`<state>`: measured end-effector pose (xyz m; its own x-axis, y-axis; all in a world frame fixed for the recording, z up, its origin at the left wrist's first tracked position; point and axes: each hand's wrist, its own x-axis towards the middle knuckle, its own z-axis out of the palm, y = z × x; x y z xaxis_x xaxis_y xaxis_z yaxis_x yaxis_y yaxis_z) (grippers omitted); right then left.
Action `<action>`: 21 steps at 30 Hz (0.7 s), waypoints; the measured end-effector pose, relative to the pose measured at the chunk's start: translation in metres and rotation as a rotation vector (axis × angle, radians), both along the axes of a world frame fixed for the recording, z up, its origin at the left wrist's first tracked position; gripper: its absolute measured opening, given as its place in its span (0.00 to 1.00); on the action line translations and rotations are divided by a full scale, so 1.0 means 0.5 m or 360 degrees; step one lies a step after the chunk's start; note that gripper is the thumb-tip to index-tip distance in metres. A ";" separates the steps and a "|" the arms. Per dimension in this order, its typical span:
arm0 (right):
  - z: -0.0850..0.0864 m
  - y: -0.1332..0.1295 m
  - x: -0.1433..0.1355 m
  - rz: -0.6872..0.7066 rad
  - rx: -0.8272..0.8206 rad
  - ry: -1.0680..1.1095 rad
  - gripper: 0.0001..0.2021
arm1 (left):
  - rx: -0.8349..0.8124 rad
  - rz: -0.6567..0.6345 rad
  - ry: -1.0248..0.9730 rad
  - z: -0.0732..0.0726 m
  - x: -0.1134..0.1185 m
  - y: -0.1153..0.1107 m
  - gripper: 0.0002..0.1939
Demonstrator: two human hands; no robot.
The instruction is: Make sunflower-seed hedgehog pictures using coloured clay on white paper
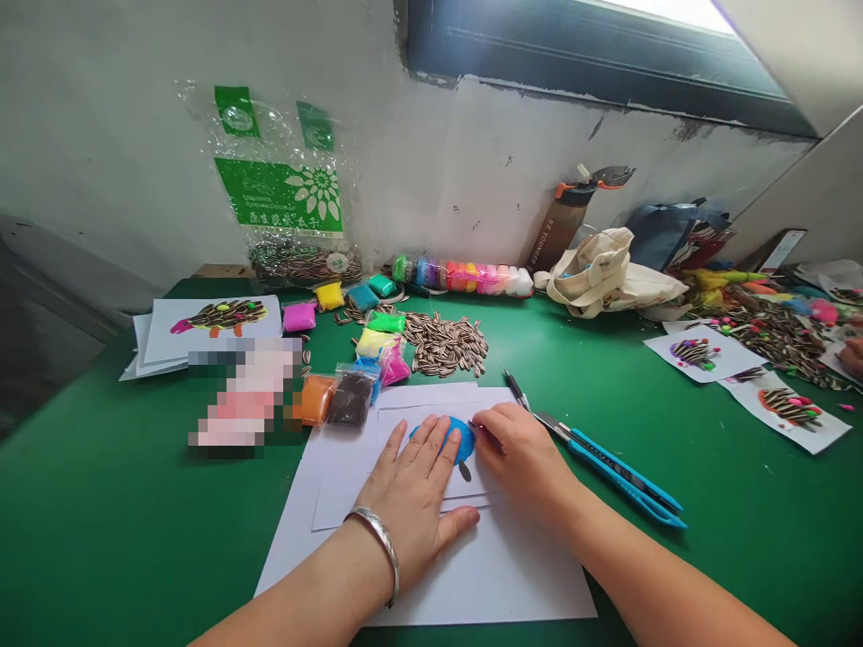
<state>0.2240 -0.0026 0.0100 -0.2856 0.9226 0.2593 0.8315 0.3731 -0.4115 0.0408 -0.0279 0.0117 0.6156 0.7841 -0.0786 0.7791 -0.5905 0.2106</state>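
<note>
A flat blue clay shape (461, 442) lies on white paper (341, 514), partly hidden under the fingers of my left hand (414, 476). That hand rests flat with its fingers stretched out and holds nothing. At the clay's right edge, my right hand (522, 449) pinches a small dark sunflower seed (472, 424) between thumb and forefinger. Another sunflower seed (465, 471) sticks out at the clay's lower edge. Beyond the paper lies a pile of striped sunflower seeds (449, 344).
Clay packets, among them a dark brown packet (351, 398) and an orange packet (317, 399), border the paper. Right of my hand lie a blue utility knife (620, 472) and a pen (516, 388). Finished seed pictures (219, 319) sit left; a person's hand (853, 357) shows far right.
</note>
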 end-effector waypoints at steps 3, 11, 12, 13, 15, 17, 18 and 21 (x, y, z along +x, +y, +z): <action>-0.001 0.002 -0.002 0.0022 -0.0010 -0.0010 0.09 | 0.0007 -0.0010 0.0025 0.000 0.002 0.000 0.37; 0.004 0.005 -0.004 0.0025 0.0009 -0.0033 0.09 | 0.0099 -0.0018 -0.0007 -0.008 -0.003 -0.002 0.36; 0.003 0.006 -0.004 0.0010 0.0018 -0.0029 0.09 | 0.0104 -0.0019 -0.0009 -0.008 -0.004 -0.002 0.36; 0.003 0.007 -0.004 0.0001 0.0026 -0.0027 0.09 | 0.0106 -0.0019 -0.0011 -0.008 -0.004 -0.001 0.36; 0.002 0.008 -0.005 0.0016 0.0033 -0.0025 0.10 | 0.0104 -0.0020 -0.0016 -0.007 -0.003 -0.001 0.36; 0.001 0.010 -0.006 0.0049 0.0036 -0.0017 0.10 | 0.0087 -0.0021 -0.0013 -0.005 -0.002 -0.001 0.37; 0.000 0.010 -0.006 0.0051 0.0042 -0.0014 0.10 | 0.0074 -0.0021 -0.0007 -0.004 -0.001 -0.001 0.37; -0.001 0.011 -0.007 0.0018 0.0070 -0.0015 0.10 | 0.0041 -0.0017 0.0012 -0.001 0.000 -0.001 0.37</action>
<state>0.2205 0.0027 0.0097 -0.2984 0.9071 0.2967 0.8309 0.3999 -0.3869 0.0408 -0.0285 0.0111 0.6232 0.7795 -0.0633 0.7744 -0.6038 0.1891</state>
